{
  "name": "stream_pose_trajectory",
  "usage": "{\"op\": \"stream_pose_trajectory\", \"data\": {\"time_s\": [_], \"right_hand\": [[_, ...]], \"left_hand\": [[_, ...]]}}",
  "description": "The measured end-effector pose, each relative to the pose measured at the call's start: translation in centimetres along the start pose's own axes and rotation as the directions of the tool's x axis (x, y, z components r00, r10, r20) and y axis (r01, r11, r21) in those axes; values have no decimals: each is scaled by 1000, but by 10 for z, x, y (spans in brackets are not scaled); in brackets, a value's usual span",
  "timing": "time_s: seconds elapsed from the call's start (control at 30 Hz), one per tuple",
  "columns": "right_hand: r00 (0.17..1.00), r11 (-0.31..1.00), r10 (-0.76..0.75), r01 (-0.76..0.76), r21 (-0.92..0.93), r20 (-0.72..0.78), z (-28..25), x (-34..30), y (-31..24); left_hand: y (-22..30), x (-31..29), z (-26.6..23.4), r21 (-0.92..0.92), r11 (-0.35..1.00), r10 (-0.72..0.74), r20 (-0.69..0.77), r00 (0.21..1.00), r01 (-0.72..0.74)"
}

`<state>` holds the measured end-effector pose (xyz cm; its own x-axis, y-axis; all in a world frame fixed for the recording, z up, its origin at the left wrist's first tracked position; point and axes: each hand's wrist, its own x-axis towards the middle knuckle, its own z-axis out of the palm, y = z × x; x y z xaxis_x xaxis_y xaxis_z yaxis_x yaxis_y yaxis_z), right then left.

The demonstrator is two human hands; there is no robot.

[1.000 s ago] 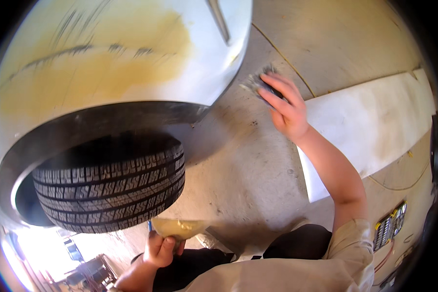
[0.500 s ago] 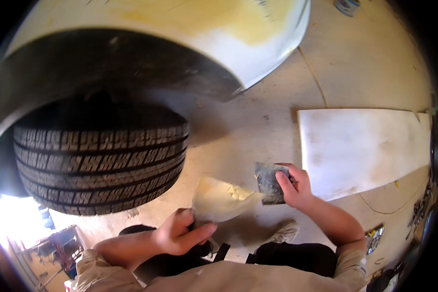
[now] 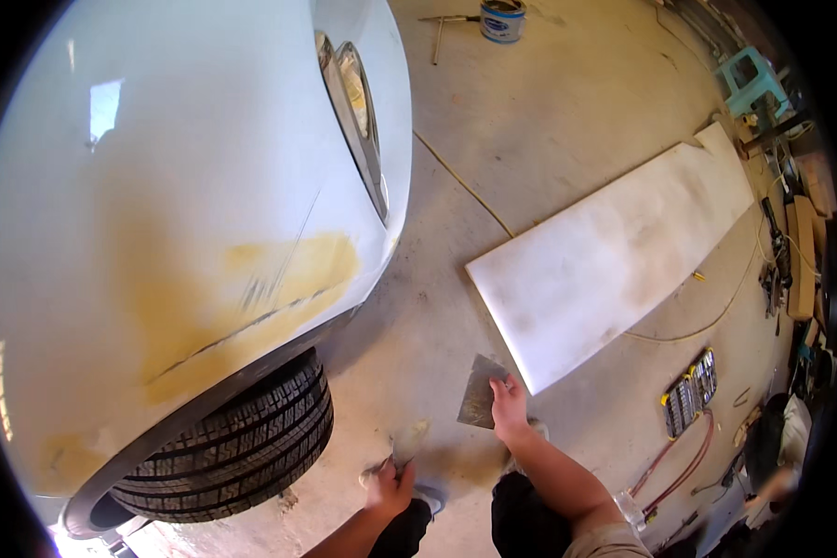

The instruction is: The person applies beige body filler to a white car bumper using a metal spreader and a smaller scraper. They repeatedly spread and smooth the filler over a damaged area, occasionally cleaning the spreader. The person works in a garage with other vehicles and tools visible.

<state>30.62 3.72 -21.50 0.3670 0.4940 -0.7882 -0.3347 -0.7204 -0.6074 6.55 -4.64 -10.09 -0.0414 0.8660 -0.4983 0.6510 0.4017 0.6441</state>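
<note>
Since half a second ago the view has swung up and away: the white car fender with its patch of yellowish body filler (image 3: 251,279) now fills the left half of the picture, where the wheel arch did, and both hands have dropped toward the lower edge. The right hand has carried its grey sheet from beside the white board to a spot lower and nearer the middle.

At about nine o'clock the fender bulges toward the camera, a dark scratch line running across the filler. Below it, at seven o'clock, sits the black ribbed tyre (image 3: 242,446) on the pale concrete floor (image 3: 418,307). At six o'clock the left hand (image 3: 389,485) is clenched around the handle of a filler-smeared putty knife (image 3: 407,445), its blade pointing up toward twelve. Just right of it the right hand (image 3: 509,405) grips the lower right edge of the square grey sanding sheet (image 3: 482,402), thumb and fingers pinched on it, holding it above the floor. From there toward two o'clock lies the long white flat board (image 3: 614,251). At four o'clock an open socket set tray (image 3: 688,391) rests on the floor. A blue and white tin (image 3: 502,19) stands at twelve o'clock, a turquoise plastic stool (image 3: 753,84) at one.
</note>
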Motion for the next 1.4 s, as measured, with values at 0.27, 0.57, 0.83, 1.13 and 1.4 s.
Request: {"op": "stream_pose_trajectory", "data": {"time_s": [0.27, 0.57, 0.83, 1.13, 1.4], "right_hand": [[981, 979, 65, -98, -179, -182, -113, -111, 10], [985, 952, 53, -99, -288, -165, -177, -243, -17], [982, 934, -187, 182, -307, 13, -123, -349, -144], [911, 970, -239, 236, 52, 335, -148, -450, -340], [847, 896, -429, 442, 32, 313, -165, -473, -410]], "left_hand": [[13, -132, 19, -200, 951, -238, 19, 971, 237], [210, -195, -105, -369, 918, -152, 17, 988, 147], [325, -216, -199, -88, 960, 236, -248, 940, -265], [521, -265, -305, -24, 738, 589, -465, 661, -674], [556, -316, -347, 44, 621, 627, -626, 463, -782]]}}
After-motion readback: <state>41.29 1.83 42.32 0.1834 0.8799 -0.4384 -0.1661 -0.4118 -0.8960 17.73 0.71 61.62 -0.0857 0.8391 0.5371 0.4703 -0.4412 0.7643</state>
